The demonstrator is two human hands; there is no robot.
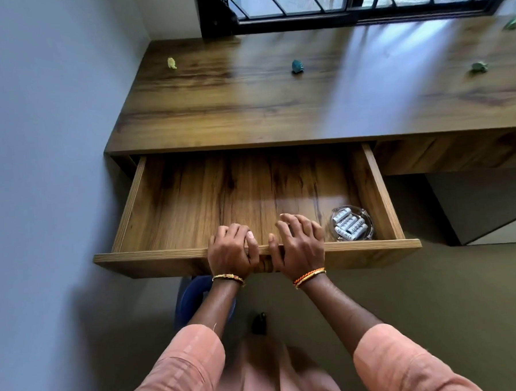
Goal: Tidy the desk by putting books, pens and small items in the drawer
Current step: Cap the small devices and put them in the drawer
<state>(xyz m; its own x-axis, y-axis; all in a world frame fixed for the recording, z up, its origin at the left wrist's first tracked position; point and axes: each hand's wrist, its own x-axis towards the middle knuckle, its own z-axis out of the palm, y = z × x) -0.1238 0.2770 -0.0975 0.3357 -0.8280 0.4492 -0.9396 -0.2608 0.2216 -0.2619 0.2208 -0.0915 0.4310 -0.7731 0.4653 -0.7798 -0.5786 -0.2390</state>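
The wooden drawer (pixel 164 255) stands pulled out from under the desk (pixel 246 106). My left hand (pixel 231 250) and my right hand (pixel 301 244) both grip the middle of its front edge, fingers curled over the rim into the drawer. A clear glass dish (pixel 366 213) holding several white batteries sits in the drawer's front right corner, just right of my right hand. On the desk top lie small figures: a yellow one (pixel 171 63) at the far left, a teal one (pixel 297 66) in the middle, and two green ones (pixel 479 66) (pixel 512 23) at the right.
A grey wall runs along the left of the desk. A black-framed window (pixel 361 13) stands behind it. A blue stool (pixel 190 300) sits on the floor under the drawer front, and a small dark object (pixel 259 322) lies beside it.
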